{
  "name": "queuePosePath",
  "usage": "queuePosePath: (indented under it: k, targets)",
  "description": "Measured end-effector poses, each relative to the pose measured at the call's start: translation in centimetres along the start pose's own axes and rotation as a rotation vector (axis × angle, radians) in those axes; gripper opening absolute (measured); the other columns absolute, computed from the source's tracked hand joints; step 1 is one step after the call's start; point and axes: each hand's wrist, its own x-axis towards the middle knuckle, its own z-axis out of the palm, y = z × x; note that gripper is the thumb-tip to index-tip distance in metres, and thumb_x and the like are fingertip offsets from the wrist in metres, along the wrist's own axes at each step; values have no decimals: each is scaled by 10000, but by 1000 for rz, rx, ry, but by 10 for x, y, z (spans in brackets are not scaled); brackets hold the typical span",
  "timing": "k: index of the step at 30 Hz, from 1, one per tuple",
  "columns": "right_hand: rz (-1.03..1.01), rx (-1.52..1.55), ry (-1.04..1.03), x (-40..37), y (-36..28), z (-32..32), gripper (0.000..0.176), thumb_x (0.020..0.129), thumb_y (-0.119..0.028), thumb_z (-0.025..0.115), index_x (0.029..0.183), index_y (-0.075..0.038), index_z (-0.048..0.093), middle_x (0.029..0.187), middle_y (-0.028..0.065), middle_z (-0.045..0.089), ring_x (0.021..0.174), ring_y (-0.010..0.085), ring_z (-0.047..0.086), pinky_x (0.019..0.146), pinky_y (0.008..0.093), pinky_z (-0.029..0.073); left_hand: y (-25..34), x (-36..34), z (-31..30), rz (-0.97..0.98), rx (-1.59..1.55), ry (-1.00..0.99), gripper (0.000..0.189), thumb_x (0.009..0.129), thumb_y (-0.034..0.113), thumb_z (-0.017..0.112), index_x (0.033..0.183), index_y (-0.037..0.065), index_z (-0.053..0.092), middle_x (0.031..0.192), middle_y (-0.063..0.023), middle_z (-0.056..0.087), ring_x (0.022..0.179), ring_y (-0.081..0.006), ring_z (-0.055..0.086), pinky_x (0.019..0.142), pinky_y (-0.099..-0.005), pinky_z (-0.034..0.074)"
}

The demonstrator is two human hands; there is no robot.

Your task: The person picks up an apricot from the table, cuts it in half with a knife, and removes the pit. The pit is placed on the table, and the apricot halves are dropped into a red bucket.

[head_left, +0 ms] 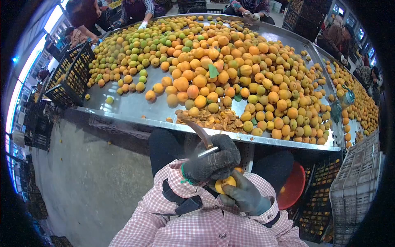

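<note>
My left hand (216,160), in a dark knit glove, is closed round the handle of a curved knife (198,131). The blade points up and to the left, towards the front edge of the metal table. Just below, in a thinner grey glove, my right hand (247,196) grips a yellow-orange apricot (225,184) close to my chest. My left fingers overlap the top of that fruit. Beyond the knife, cut apricot pieces (218,120) lie in a small brown-orange heap at the table edge. Behind them spreads a large pile of whole apricots (242,61), orange to green.
The metal table (123,103) has a raised rim at my knees. A black crate (70,78) stands at its left end. A red basin (293,187), stacked black crates (314,201) and a pale crate (356,185) are on my right. Several people work around the far sides.
</note>
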Motion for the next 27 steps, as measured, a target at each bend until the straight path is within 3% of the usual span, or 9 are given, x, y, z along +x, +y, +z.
queuePosePath:
  k: [2,8,10,11,14,15,18,25,27]
  targets:
    - [-20,-60,143,-3,0,7,432,889,-170,549,1266,-53,373,904,53,521,617,87,474,505,192,382,1,-2,2,52,77,12,176,870,186,621,850,36,530,697,-46,550,448,-78,440,369,-207,328]
    - [-26,70,105,-3,-10,6,352,918,-131,489,1245,-50,389,863,67,513,579,93,459,460,207,348,9,1,-11,-30,-11,-4,146,867,153,608,851,29,534,735,-65,560,533,-108,518,430,-212,403]
    - [-91,98,172,0,-7,2,345,925,-137,480,1247,-52,391,870,75,518,579,94,463,463,204,350,21,4,-14,305,608,3,150,863,147,605,851,21,524,753,-80,561,595,-135,554,464,-248,457]
    - [-157,125,241,1,-5,-1,338,932,-144,470,1248,-53,393,878,82,523,580,96,466,466,202,352,18,4,-4,283,87,139,158,860,142,603,848,14,510,738,-89,546,614,-159,562,480,-281,488]
    - [-302,-121,261,4,3,-8,336,942,-166,458,1251,-50,394,849,93,547,575,103,475,477,199,364,21,5,-6,256,-229,101,158,854,136,610,856,14,509,736,-90,547,584,-167,559,482,-284,493]
    - [-303,-121,260,3,1,-6,336,942,-166,458,1251,-50,394,849,93,547,575,103,475,477,199,364,21,-1,-2,229,229,247,162,851,142,619,860,21,512,735,-90,549,547,-169,551,462,-273,478]
    - [-226,88,184,0,-3,4,346,946,-192,465,1254,-50,393,792,89,555,569,107,481,489,197,375,8,2,-4,254,-70,102,179,848,159,631,859,23,516,743,-90,559,524,-163,545,445,-259,460]
    - [-236,-66,214,0,5,9,393,941,-212,484,1288,-67,369,755,71,537,571,93,477,484,189,373,1,-7,-1,166,415,210,188,852,180,627,834,18,534,747,-83,566,529,-123,535,429,-230,427]
    - [-247,-43,229,0,8,10,395,939,-206,486,1290,-71,365,778,75,532,573,90,475,478,184,368,-5,-10,-8,86,267,202,188,855,183,625,842,17,537,744,-79,565,538,-114,536,430,-221,421]
